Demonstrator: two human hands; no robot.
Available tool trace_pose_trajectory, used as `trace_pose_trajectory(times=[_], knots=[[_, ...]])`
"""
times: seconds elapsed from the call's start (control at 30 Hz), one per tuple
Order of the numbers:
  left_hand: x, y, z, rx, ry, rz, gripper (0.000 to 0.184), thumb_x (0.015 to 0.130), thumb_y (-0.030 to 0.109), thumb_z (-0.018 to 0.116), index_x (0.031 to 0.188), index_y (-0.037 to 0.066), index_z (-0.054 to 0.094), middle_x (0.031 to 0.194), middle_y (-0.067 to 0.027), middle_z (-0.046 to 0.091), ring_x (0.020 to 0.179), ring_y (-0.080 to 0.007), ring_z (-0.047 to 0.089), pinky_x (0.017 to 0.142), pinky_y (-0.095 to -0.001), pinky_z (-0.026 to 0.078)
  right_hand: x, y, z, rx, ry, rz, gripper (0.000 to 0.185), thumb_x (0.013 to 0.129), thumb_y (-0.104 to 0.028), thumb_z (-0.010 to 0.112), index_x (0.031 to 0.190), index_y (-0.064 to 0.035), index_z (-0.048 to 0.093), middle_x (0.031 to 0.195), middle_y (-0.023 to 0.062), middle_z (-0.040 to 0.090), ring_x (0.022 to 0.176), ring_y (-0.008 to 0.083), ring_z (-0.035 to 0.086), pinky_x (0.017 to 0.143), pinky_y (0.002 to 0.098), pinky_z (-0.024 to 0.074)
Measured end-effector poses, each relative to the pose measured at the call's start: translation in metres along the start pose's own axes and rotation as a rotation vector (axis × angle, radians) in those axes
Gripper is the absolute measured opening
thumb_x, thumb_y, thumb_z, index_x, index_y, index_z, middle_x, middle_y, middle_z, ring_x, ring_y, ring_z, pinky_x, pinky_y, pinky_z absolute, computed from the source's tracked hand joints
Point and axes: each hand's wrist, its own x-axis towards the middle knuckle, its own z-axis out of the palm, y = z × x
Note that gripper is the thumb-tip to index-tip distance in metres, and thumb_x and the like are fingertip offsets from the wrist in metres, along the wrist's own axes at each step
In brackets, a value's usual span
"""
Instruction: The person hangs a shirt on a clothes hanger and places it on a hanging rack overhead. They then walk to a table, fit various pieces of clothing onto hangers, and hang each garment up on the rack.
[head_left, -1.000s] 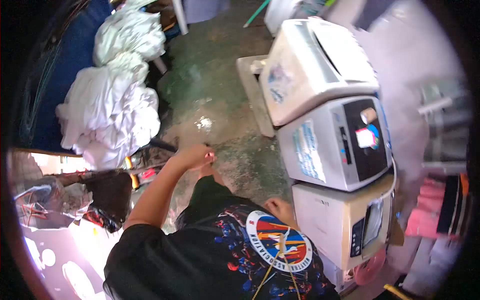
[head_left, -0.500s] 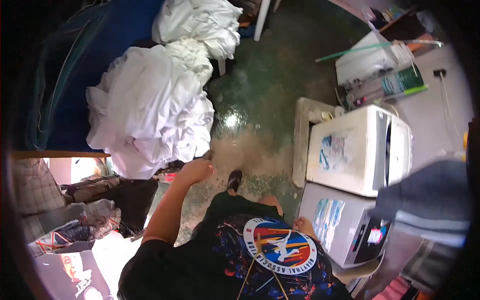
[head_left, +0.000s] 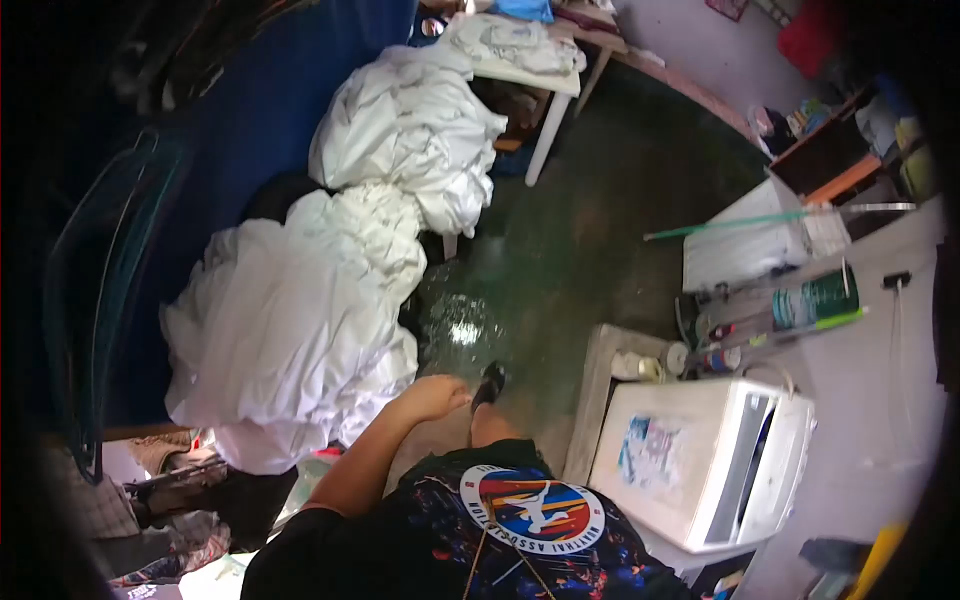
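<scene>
Several white cloths (head_left: 300, 315), long axis forward-right

"What lies on the white table (head_left: 548, 142)?"
"Rumpled white cloth (head_left: 512, 44)."
"And on the dark green floor (head_left: 590, 235)?"
"A white boxy unit (head_left: 738, 248) stands right of the table; a shiny patch (head_left: 463, 331) shows nearer."

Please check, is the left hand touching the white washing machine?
Apart. The head view shows the left hand well to one side of the white washing machine, with a leg and bare floor visible between them.
</scene>
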Motion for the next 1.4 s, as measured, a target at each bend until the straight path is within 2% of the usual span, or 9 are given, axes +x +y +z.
trace_pose_trajectory(times=[0.1,0.23,0.33,0.57,0.73,0.87,1.07,1.23,1.4], knots=[[0.053,0.0,-0.028,0.165,-0.113,-0.082,0.038,0.089,0.04,0.054,0.104,0.006,0.063,0.098,-0.0181,0.065,0.094,-0.0353,0.061,0.08,-0.043,0.048,0.083,-0.048,-0.052,-0.172,0.054,-0.088,0.033,0.084,-0.036,0.059,0.076,-0.0045,0.065,0.076,0.0158,0.068,0.071,0.0326,0.065,0.065,0.042,0.05],[0.108,0.004,-0.091,-0.081,0.068,-0.024,0.039,0.089,0.039,0.054,0.106,0.005,0.063,0.098,-0.018,0.065,0.094,-0.035,0.062,0.079,-0.0422,0.049,0.143,-0.264,-0.177,-0.057,-0.053,-0.154,0.038,0.086,-0.032,0.051,0.072,0.001,0.063,0.073,0.0167,0.066,0.068,0.032,0.064,0.067,0.0409,0.049],[0.135,-0.002,-0.134,-0.028,0.265,-0.201,0.038,0.088,0.036,0.056,0.108,0.005,0.063,0.097,-0.0175,0.066,0.089,-0.0341,0.063,0.076,-0.0409,0.05,0.233,-0.338,-0.227,0.0,-0.023,-0.306,0.029,0.089,-0.024,0.055,0.079,0.0015,0.063,0.069,0.0106,0.065,0.065,0.019,0.061,0.063,0.0328,0.0477],[0.244,-0.063,-0.201,-0.055,0.104,-0.32,0.038,0.086,0.039,0.06,0.106,0.007,0.064,0.089,-0.0161,0.066,0.085,-0.0356,0.062,0.073,-0.0418,0.049,0.331,-0.527,-0.31,0.363,-0.041,-0.349,0.023,0.092,-0.018,0.052,0.084,0.0017,0.062,0.071,0.0064,0.063,0.065,0.0151,0.058,0.063,0.0292,0.0471],[0.391,-0.051,-0.305,-0.004,0.09,-0.135,0.036,0.085,0.035,0.06,0.106,0.006,0.063,0.086,-0.0157,0.065,0.085,-0.0348,0.062,0.073,-0.0424,0.048,0.36,-0.524,-0.339,0.242,-0.142,-0.21,0.022,0.092,-0.017,0.053,0.085,0.002,0.062,0.075,0.0075,0.064,0.065,0.0126,0.058,0.06,0.0283,0.0468],[0.517,-0.028,-0.378,0.138,0.055,0.004,0.037,0.088,0.037,0.056,0.108,0.007,0.063,0.101,-0.0167,0.065,0.093,-0.0354,0.062,0.079,-0.0442,0.049,0.4,-0.479,-0.354,0.33,-0.065,-0.018,0.022,0.091,-0.019,0.054,0.087,0.0015,0.062,0.075,0.0085,0.064,0.066,0.0136,0.059,0.06,0.0306,0.0471],[0.679,0.019,-0.417,0.163,0.094,0.08,0.037,0.089,0.039,0.055,0.106,0.007,0.063,0.102,-0.0173,0.065,0.096,-0.0354,0.061,0.082,-0.0445,0.049,0.478,-0.415,-0.417,0.233,0.028,0.174,0.02,0.09,-0.017,0.053,0.09,0.0004,0.062,0.077,0.0096,0.064,0.066,0.0158,0.06,0.06,0.0316,0.0476],[0.775,0.063,-0.409,0.141,0.005,0.118,0.041,0.09,0.044,0.051,0.107,0.008,0.064,0.104,-0.0175,0.065,0.098,-0.0353,0.061,0.085,-0.0447,0.048,0.573,-0.415,-0.521,0.153,0.013,0.165,0.019,0.089,-0.016,0.052,0.092,-0.0005,0.062,0.078,0.0106,0.065,0.067,0.0176,0.061,0.061,0.0325,0.048],[0.839,0.084,-0.442,0.087,0.023,0.015,0.043,0.091,0.045,0.049,0.106,0.008,0.064,0.104,-0.0158,0.065,0.099,-0.0345,0.06,0.086,-0.044,0.047,0.715,-0.505,-0.649,-0.023,-0.004,-0.066,0.018,0.089,-0.015,0.051,0.095,-0.0015,0.062,0.079,0.0115,0.065,0.068,0.0195,0.062,0.061,0.0333,0.0484]])
